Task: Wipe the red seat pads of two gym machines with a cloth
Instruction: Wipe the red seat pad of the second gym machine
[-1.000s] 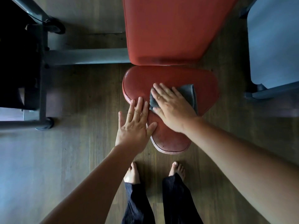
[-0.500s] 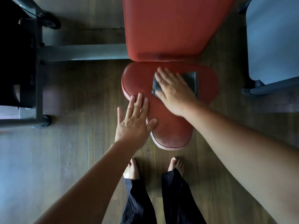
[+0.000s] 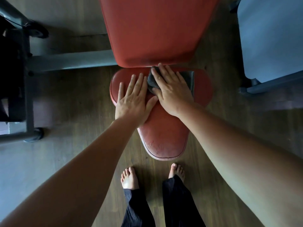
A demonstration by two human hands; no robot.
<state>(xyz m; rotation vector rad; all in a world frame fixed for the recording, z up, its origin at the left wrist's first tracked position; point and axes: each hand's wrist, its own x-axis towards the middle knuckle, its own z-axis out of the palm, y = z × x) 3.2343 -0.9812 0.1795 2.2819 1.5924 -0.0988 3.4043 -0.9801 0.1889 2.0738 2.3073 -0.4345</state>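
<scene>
Wiping the first red seat pad (image 3: 164,138), your right hand (image 3: 172,92) presses the grey cloth (image 3: 188,77) flat, fingers spread, at its rear edge beside your open, bracing left hand (image 3: 132,99); next, draw the cloth forward over the untouched front.

Your red seat pad (image 3: 164,138) lies flat, its wide end at 12 o'clock and its narrow rounded end at 6, worn and speckled there. Your grey cloth (image 3: 188,79) sits crumpled flat on its wide end.
</scene>
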